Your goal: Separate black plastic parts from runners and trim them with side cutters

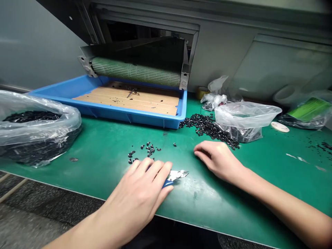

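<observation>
My left hand [141, 188] lies over the blue handles of small cutting pliers [176, 175] on the green mat [103, 152], fingers closed around them; only the metal jaws stick out to the right. Just beyond its fingertips lies a small scatter of black parts [145, 150]. My right hand [218, 159] rests palm down on the mat to the right, fingers curled together, near a larger heap of black parts [207, 127]. Whether it holds anything is hidden.
A blue tray [135, 116] with a brown board inside sits under a machine's green roller [135, 71]. A clear bag of black parts [33, 128] stands at left, another clear bag [243, 119] at right, more bags behind.
</observation>
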The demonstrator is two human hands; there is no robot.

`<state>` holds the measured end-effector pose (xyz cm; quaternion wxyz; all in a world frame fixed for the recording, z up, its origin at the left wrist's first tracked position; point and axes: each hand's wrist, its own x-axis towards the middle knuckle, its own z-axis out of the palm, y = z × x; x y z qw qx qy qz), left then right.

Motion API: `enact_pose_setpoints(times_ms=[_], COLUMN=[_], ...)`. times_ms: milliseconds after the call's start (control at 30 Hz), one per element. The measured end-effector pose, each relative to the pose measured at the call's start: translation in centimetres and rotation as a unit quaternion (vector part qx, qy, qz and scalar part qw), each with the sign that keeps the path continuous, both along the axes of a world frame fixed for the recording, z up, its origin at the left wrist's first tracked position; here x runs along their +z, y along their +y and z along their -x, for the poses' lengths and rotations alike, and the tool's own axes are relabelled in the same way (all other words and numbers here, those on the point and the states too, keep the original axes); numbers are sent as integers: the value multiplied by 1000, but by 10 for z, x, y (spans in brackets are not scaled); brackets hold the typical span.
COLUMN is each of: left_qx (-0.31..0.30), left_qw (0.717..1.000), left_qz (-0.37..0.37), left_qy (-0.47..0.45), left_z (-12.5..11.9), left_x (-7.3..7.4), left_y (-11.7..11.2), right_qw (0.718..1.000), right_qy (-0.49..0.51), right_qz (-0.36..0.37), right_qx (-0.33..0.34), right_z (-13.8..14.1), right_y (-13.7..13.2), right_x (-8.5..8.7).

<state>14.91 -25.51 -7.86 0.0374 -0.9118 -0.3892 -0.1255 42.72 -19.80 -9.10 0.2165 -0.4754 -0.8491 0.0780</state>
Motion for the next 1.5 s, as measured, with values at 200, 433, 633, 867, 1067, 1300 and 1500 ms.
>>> enact_pose_setpoints(times_ms=[200,433,633,867,1067,1300,1500], left_qx=[-7,-6,-1,-26,-81,-143,-180], left_qw=[995,991,989,987,977,962,951], left_qz=[0,16,19,-1,-43,-58,-77], left_qy=[103,134,148,159,190,226,239], left_z=[-40,-60,-65,-67,-69,-74,-74], left_x=[-2,0,1,4,15,22,17], left_y=[22,40,47,54,64,81,85], right_qw=[1000,998,998,998,998,994,998], right_qy=[-10,7,22,23,22,32,-3], right_qz=[8,31,25,26,26,66,60], right_qx=[12,55,49,52,59,87,3], right_z=[-15,-33,-35,-30,-30,-32,-32], right_y=[-18,-18,-19,-20,-19,-13,35], right_x=[-15,-9,-12,-11,-11,-2,8])
